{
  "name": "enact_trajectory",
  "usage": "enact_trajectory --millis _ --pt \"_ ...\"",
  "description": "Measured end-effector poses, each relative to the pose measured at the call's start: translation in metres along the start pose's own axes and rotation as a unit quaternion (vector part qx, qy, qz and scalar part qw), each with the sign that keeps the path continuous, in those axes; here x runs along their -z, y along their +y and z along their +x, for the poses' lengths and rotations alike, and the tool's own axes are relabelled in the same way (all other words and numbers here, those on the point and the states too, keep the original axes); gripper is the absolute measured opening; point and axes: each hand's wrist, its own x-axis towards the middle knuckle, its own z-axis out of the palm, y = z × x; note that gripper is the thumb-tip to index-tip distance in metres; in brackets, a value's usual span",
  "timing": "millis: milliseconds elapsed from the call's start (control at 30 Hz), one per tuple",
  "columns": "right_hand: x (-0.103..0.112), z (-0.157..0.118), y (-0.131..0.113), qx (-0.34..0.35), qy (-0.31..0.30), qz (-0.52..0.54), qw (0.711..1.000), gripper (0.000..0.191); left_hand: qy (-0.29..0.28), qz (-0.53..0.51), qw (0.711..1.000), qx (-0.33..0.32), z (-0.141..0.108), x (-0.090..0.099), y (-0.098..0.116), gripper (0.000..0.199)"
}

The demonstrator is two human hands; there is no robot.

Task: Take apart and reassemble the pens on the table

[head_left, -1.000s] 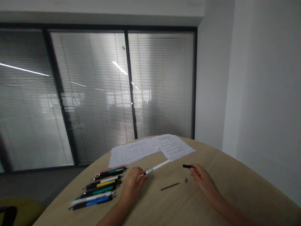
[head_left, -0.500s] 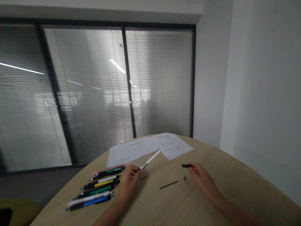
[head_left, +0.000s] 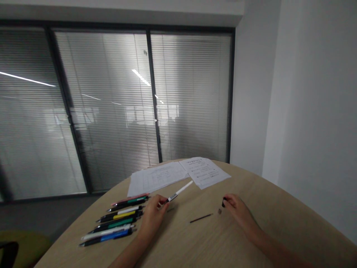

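My left hand [head_left: 154,212] pinches a white pen barrel [head_left: 181,190] by its near end, its far end pointing up and to the right. Between the fingers of my right hand [head_left: 237,208] is a small black pen part [head_left: 224,202], mostly covered by the fingertips. On the table between the hands lies a thin dark pen refill [head_left: 201,218]. A tiny metallic piece [head_left: 219,211] rests just left of my right hand. Close to the left fingertips a short thin piece [head_left: 170,210] lies on the wood, too small to name.
Several pens in different colours lie in a row left of my left hand, among them a blue pen [head_left: 107,237] and a yellow pen [head_left: 125,215]. Two printed sheets [head_left: 156,178] lie at the far edge of the round wooden table [head_left: 264,223]. A green chair [head_left: 30,245] stands lower left.
The black part in my right hand has turned from pointing left to pointing downward. My left hand keeps hold of the white barrel. The whole view has shifted slightly.
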Motion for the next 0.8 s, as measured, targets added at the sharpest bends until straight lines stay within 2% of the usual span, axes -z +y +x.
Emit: enact_trajectory --millis 200,467,800 --pt "-0.004 -0.001 0.005 0.046 -0.007 -0.034 0.998 0.021 0.004 -0.002 1.0 -0.005 0.0 0.0 0.001 0.01" --pt "-0.004 0.0 0.011 0.059 -0.026 -0.08 0.995 0.02 0.011 -0.021 1.0 0.0 0.001 0.001 0.003 0.016" --pt "-0.005 -0.002 0.006 0.061 -0.008 -0.079 0.995 0.017 0.02 -0.051 0.998 -0.01 0.001 0.001 0.004 0.023"
